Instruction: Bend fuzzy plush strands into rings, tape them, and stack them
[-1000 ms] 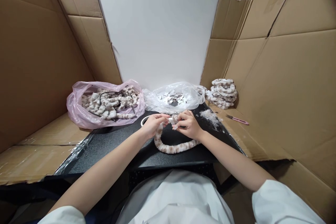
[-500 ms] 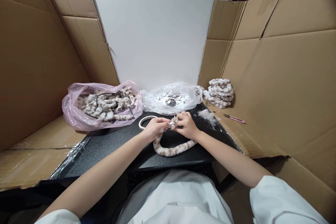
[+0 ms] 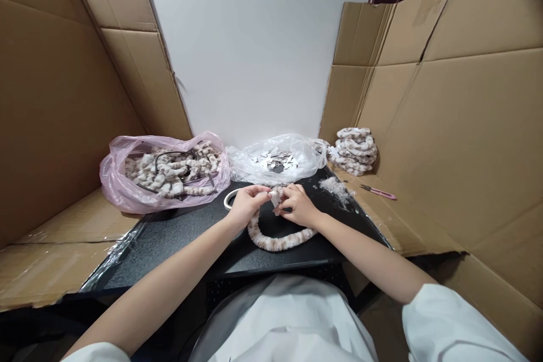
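A loose, creased white shirt (image 3: pixel 284 317) fills the bottom centre. Its wide, short sleeves (image 3: pixel 449 319) show at lower left and lower right.

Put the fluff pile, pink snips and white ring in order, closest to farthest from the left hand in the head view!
1. White ring: left, partly behind the left hand.
2. Fluff pile: right, past the right hand.
3. Pink snips: farther right.

Cardboard panels (image 3: pixel 458 136) flank a pale wall (image 3: pixel 254 45); black tabletop (image 3: pixel 169 232) below.
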